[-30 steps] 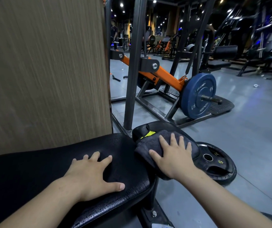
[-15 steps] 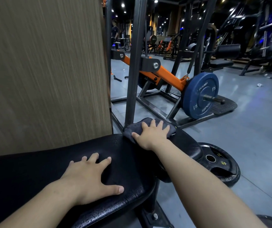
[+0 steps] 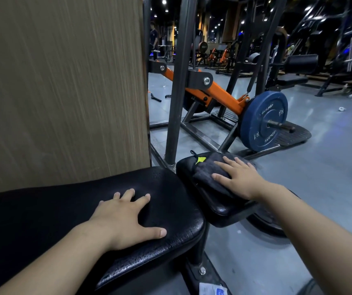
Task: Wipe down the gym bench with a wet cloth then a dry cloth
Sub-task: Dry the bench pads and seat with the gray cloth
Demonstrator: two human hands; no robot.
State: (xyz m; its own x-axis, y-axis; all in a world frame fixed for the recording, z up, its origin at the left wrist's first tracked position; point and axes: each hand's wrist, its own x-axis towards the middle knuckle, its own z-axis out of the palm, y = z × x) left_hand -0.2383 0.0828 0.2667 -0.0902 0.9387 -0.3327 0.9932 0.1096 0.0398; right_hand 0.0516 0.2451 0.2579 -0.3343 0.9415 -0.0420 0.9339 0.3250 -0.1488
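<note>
The black padded gym bench fills the lower left, and its smaller seat pad sits just to the right of it. A dark grey cloth with a yellow tag lies on the seat pad. My right hand presses flat on the cloth with its fingers spread. On the main pad near its right end, my left hand rests flat with straight fingers and holds nothing.
A wood-grain panel stands close behind the bench. A steel frame upright and an orange lever arm with a blue weight plate are just beyond the seat pad. A black plate lies on the grey floor below the pad.
My right hand slid the cloth back from the far left edge of the seat pad toward its right side. The yellow tag shows again. My left hand stayed put.
</note>
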